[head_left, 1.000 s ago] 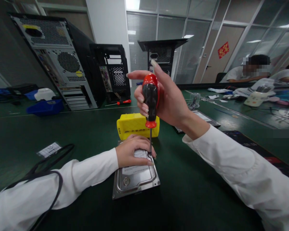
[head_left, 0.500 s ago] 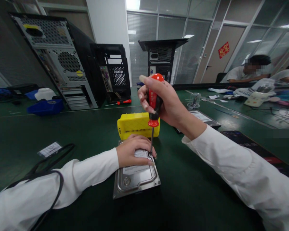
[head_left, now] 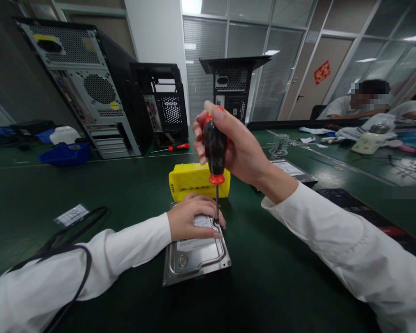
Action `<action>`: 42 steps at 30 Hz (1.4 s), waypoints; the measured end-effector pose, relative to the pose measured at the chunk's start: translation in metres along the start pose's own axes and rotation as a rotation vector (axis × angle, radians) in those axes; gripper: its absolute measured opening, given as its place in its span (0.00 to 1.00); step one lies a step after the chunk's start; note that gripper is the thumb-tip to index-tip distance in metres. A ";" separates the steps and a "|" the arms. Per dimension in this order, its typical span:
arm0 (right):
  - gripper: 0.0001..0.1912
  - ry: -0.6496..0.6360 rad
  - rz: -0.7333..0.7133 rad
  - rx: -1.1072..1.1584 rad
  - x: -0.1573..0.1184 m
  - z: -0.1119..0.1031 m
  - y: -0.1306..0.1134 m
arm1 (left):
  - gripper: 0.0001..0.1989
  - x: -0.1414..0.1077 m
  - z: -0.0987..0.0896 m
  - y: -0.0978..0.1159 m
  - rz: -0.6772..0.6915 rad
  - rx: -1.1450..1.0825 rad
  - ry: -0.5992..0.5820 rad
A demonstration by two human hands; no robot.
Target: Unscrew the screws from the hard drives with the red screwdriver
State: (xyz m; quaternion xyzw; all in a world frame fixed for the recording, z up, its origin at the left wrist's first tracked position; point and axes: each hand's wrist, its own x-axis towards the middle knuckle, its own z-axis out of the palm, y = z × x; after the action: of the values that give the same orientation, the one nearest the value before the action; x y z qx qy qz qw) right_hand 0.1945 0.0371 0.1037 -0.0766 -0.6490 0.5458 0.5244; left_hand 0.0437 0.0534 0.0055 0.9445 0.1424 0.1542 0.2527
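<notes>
A silver hard drive (head_left: 197,259) lies label side up on the green table. My left hand (head_left: 194,215) holds it down, thumb across the label and fingers curled over its far part. In my right hand (head_left: 239,143) is a red and black screwdriver (head_left: 215,148), gripped by the handle and standing nearly upright. Its shaft reaches down to the drive's right edge, close to my left fingertips. The very tip and whatever it touches are too small to make out. Right behind the drive sits a yellow plastic bin (head_left: 187,182).
Computer cases (head_left: 100,88) stand along the back, with another screwdriver (head_left: 178,147) lying before them. A blue bin (head_left: 65,155) is at left. A black cable (head_left: 86,259) crosses my left sleeve. Another drive (head_left: 294,171) and a clear cup (head_left: 279,145) lie right. A person (head_left: 364,101) sits beyond.
The screwdriver's handle has turned and shifted slightly left, with my right hand tilting along with it. My left hand and the hard drive stay in place.
</notes>
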 end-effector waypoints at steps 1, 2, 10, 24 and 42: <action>0.11 0.030 -0.022 -0.006 0.000 0.000 0.001 | 0.11 0.000 0.000 0.000 -0.001 0.003 -0.002; 0.11 0.058 -0.045 -0.021 0.000 0.000 0.002 | 0.11 0.000 0.000 0.000 -0.003 0.008 -0.004; 0.13 -0.009 -0.070 -0.046 0.002 -0.003 0.003 | 0.11 0.000 -0.001 0.001 -0.014 0.022 -0.005; 0.11 -0.010 -0.072 -0.046 -0.001 0.001 0.000 | 0.11 0.000 0.000 0.001 -0.005 0.013 0.003; 0.07 -0.006 -0.070 -0.057 0.001 -0.002 0.000 | 0.11 0.000 -0.001 0.002 -0.007 0.000 0.002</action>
State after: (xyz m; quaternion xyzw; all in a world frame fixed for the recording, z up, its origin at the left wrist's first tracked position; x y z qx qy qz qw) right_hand 0.1952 0.0391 0.1042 -0.0672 -0.6683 0.5085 0.5388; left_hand 0.0439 0.0521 0.0071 0.9438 0.1459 0.1543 0.2532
